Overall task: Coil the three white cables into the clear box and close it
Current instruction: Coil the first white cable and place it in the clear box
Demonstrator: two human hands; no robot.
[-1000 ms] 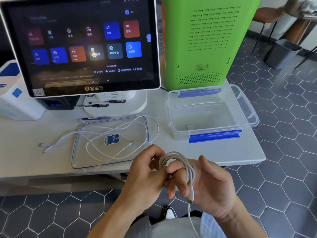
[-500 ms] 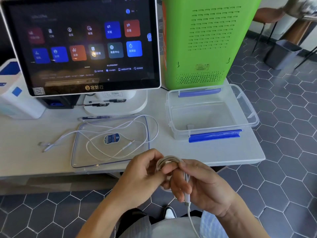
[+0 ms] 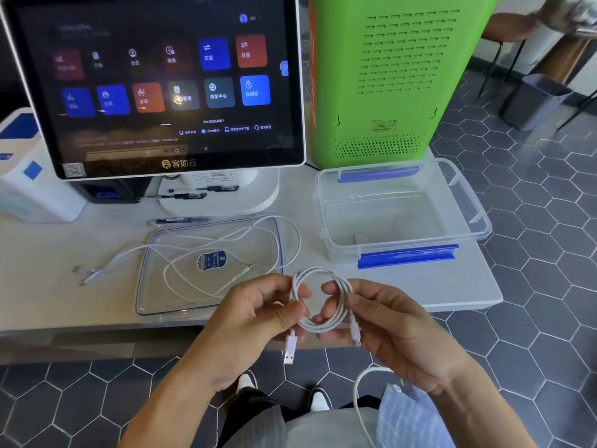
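A coiled white cable (image 3: 336, 321) hangs between both hands, just in front of the table edge. My left hand (image 3: 258, 315) pinches its left side, where a USB plug dangles below. My right hand (image 3: 391, 328) holds the right side with curled fingers. The clear box (image 3: 465, 202) with blue latches stands open and empty at the table's right. Its clear lid (image 3: 161, 295) lies flat to the left, with loose white cables (image 3: 200, 253) sprawled over it and off its left side.
A touchscreen terminal (image 3: 161, 85) stands at the back of the white table (image 3: 420, 286), with a green cabinet (image 3: 387, 76) to its right. A pen (image 3: 181, 220) lies behind the lid. A white device (image 3: 29, 179) sits far left. Another white cord (image 3: 358, 402) loops by my lap.
The cable was bunched tightly between my hands. Now the hands have spread apart and the coil is open as a round loop with both plugs hanging free.
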